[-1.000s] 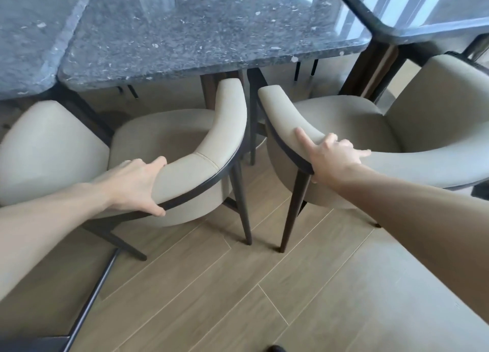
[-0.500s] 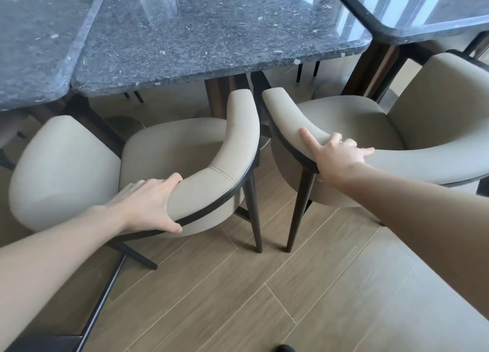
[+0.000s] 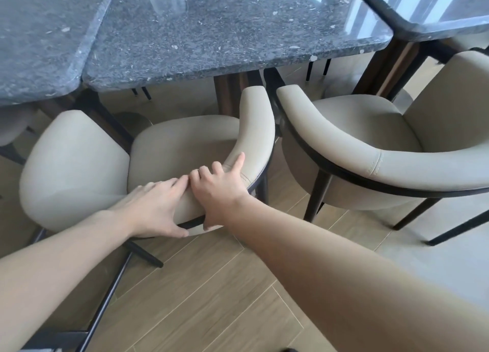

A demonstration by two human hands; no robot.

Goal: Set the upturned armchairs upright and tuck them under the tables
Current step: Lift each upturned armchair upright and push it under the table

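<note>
Both hands, left hand [image 3: 153,206] and right hand [image 3: 219,190], on left armchair [image 3: 79,166] backrest.

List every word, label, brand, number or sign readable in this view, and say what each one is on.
None: no readable text anywhere in the view.
Stone tabletop: only pale flecks and window reflections, no writing.
Left armchair, gripped at its backrest by the left hand and right hand: plain beige upholstery, no tag or logo visible.
Right armchair: plain too, only a stitched seam.
</note>
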